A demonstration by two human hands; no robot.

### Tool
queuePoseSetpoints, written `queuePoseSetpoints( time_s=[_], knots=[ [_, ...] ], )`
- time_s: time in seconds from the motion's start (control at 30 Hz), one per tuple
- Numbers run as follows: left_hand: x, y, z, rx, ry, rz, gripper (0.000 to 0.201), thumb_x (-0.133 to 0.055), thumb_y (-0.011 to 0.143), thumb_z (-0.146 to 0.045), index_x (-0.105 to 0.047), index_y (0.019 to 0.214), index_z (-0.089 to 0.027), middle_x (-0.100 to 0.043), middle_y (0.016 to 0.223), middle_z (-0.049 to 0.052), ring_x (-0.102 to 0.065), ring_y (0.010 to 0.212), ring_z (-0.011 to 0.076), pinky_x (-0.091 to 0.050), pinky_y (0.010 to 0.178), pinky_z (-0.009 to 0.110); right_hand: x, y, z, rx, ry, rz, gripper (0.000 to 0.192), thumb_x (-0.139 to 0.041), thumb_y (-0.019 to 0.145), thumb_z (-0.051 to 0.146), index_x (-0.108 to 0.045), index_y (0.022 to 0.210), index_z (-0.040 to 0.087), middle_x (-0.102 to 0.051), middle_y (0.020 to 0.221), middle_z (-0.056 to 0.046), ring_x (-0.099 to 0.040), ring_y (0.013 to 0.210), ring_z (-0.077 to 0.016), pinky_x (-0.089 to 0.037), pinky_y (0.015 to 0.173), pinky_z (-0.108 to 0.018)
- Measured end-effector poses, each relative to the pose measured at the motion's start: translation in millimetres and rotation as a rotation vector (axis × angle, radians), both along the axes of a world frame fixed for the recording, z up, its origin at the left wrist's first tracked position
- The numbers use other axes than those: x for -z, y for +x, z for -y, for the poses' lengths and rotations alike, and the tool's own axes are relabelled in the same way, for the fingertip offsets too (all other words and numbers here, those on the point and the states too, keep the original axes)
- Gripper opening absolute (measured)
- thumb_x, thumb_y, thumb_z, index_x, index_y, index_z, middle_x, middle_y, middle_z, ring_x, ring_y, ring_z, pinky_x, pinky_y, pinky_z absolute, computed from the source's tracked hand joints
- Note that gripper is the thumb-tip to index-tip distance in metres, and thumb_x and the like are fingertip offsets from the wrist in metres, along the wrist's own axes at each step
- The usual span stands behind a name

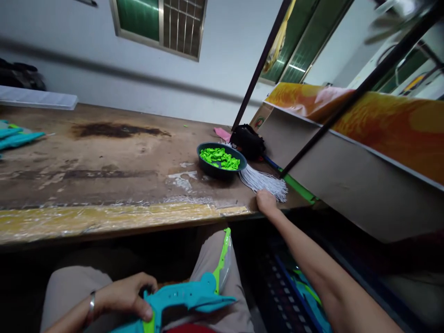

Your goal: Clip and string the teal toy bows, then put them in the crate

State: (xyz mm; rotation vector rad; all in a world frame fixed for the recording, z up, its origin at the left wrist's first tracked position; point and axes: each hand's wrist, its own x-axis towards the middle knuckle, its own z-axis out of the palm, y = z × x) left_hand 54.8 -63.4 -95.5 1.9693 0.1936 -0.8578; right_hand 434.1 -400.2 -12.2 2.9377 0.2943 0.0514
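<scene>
My left hand (126, 296) rests on my lap, gripping a teal plastic toy (189, 296) with a green curved limb that sticks up toward the bench edge. My right hand (266, 202) is stretched out to the front edge of the wooden workbench (104, 175), its fingers at the near end of a bundle of white strings (263, 182). Whether the fingers pinch a string is hidden. Just beyond the strings sits a dark bowl (208, 166) filled with several small bright green plastic parts (221, 158).
A black object (248, 141) lies behind the bowl beside a pink scrap (222, 134). A slanted board with orange print (364, 152) rises on the right, crossed by dark rods. Teal pieces (15, 136) lie at the far left. A crate of parts (294, 291) sits below.
</scene>
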Motion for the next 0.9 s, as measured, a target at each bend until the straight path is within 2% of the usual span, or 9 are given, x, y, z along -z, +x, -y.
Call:
queuePoseSetpoints(
  time_s=[0.1,0.2,0.3,0.37,0.43,0.57,0.67,0.77,0.9],
  knots=[
    [-21.5,1.4,0.9,0.040,0.107,0.081,0.066,-0.082,0.056,-0.040,-0.070,0.117,-0.019,-0.070,0.121,0.012,-0.062,0.113,0.0355,-0.046,0.094,0.038,-6.7,-4.6,-7.6,0.039,0.030,0.004,0.031,-0.065,0.097,0.032,-0.062,0.121,0.012,-0.062,0.124,-0.012,-0.064,0.108,-0.0252,-0.055,0.092,-0.045],
    [-55.5,7.6,19.1,-0.074,0.172,0.282,0.058,-0.074,0.070,-0.037,-0.066,0.124,-0.016,-0.063,0.135,0.016,-0.052,0.130,0.0359,-0.035,0.110,0.043,-21.1,-21.2,-17.8,0.053,0.118,0.005,0.033,-0.065,0.097,0.032,-0.060,0.124,0.013,-0.060,0.128,-0.012,-0.062,0.112,-0.0268,-0.053,0.094,-0.048],
    [-78.6,26.9,54.3,-0.293,-0.244,0.261,0.046,-0.060,0.086,-0.049,-0.067,0.119,-0.017,-0.067,0.128,0.014,-0.058,0.122,0.0304,-0.041,0.105,0.041,-38.3,-64.0,-31.5,-0.026,0.266,-0.072,0.028,-0.062,0.099,0.029,-0.060,0.121,0.012,-0.061,0.122,-0.012,-0.062,0.109,-0.0260,-0.052,0.094,-0.047],
    [-83.6,48.6,82.4,-0.510,-0.689,0.120,0.054,-0.066,0.081,-0.060,-0.068,0.111,-0.015,-0.072,0.116,0.015,-0.065,0.111,0.0284,-0.048,0.094,0.038,-45.6,-110.4,-39.9,-0.157,0.390,-0.206,0.018,-0.053,0.101,0.021,-0.060,0.114,0.010,-0.064,0.108,-0.011,-0.063,0.101,-0.0232,-0.051,0.091,-0.043],
    [-83.5,73.7,108.2,-0.680,-0.990,0.047,0.061,-0.074,0.071,-0.065,-0.067,0.101,-0.012,-0.073,0.103,0.014,-0.068,0.096,0.0235,-0.051,0.085,0.033,-45.0,-163.5,-44.2,-0.343,0.519,-0.424,0.019,-0.043,0.102,0.016,-0.061,0.104,0.011,-0.066,0.095,-0.008,-0.063,0.090,-0.0183,-0.050,0.086,-0.033],
    [-85.8,105.7,137.6,-0.737,-1.160,0.100,0.051,-0.076,0.073,-0.058,-0.062,0.096,-0.015,-0.059,0.066,-0.005,-0.048,0.048,0.0044,-0.041,0.052,0.018,-22.2,-237.0,-38.2,-0.575,0.721,-1.013,0.023,-0.068,0.088,0.038,-0.067,0.082,0.015,-0.068,0.077,-0.002,-0.063,0.070,-0.0145,-0.048,0.062,-0.021],
    [-94.4,99.3,140.7,-0.567,-1.149,0.064,0.048,-0.074,0.074,-0.056,-0.061,0.096,-0.016,-0.044,0.049,-0.011,-0.023,0.034,0.0030,-0.016,0.035,0.019,-3.9,-240.6,-30.7,-0.387,1.202,-1.296,0.043,-0.071,0.084,0.054,-0.070,0.098,0.014,-0.070,0.081,-0.005,-0.068,0.073,-0.0172,-0.052,0.067,-0.025],
    [-103.3,83.0,136.7,-0.377,-1.007,0.031,0.042,-0.071,0.077,-0.054,-0.058,0.095,-0.019,-0.048,0.047,-0.009,-0.026,0.034,0.0059,-0.011,0.033,0.021,5.7,-219.2,-27.2,-0.058,1.757,-1.301,0.053,-0.079,0.081,0.049,-0.066,0.117,0.013,-0.071,0.107,-0.013,-0.070,0.098,-0.0227,-0.054,0.084,-0.032],
    [-101.4,71.0,132.4,-0.308,-0.788,-0.017,0.032,-0.059,0.081,-0.048,-0.056,0.099,-0.022,-0.049,0.052,-0.008,-0.028,0.040,0.0084,-0.015,0.038,0.021,5.6,-185.3,-18.0,0.106,2.020,-1.170,0.040,-0.079,0.081,0.036,-0.068,0.111,0.013,-0.067,0.127,-0.015,-0.062,0.120,-0.0229,-0.050,0.103,-0.037]
  ],
)
